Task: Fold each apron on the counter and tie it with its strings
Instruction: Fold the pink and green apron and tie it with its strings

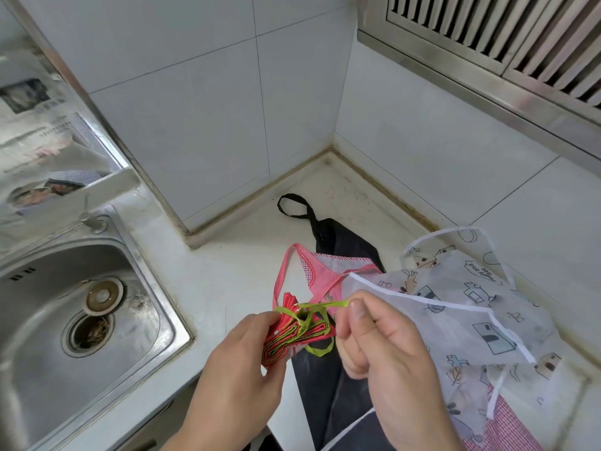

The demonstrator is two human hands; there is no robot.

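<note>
The right hand (387, 356) pinches the end of a green string (325, 304) between thumb and forefinger, just right of centre, while the left hand (240, 369) is clenched around the red bundle (292, 333), a folded apron with green edging held just above the tabletop (221, 271) at lower centre. The string already loops around the bundle's top, and a second loop hangs below it. To finish this tie well, I would judge the left grip should keep the folds squeezed flat while the right draws the string taut along its own line, so the knot seats against the bundle rather than slipping off its narrow end. Behind the hands lie the aprons not yet folded: a pink one (325, 271) with its neck loop spread toward centre, a black one (341, 242) running from centre down to the lower edge, and a white printed one (455, 304) heaped at right, its edge reaching in behind the right fingers. That loose edge and the pink strap sit close enough to catch in the knot. A steel sink (81, 304) fills the left; little bare tabletop remains for setting the bundle down.
</note>
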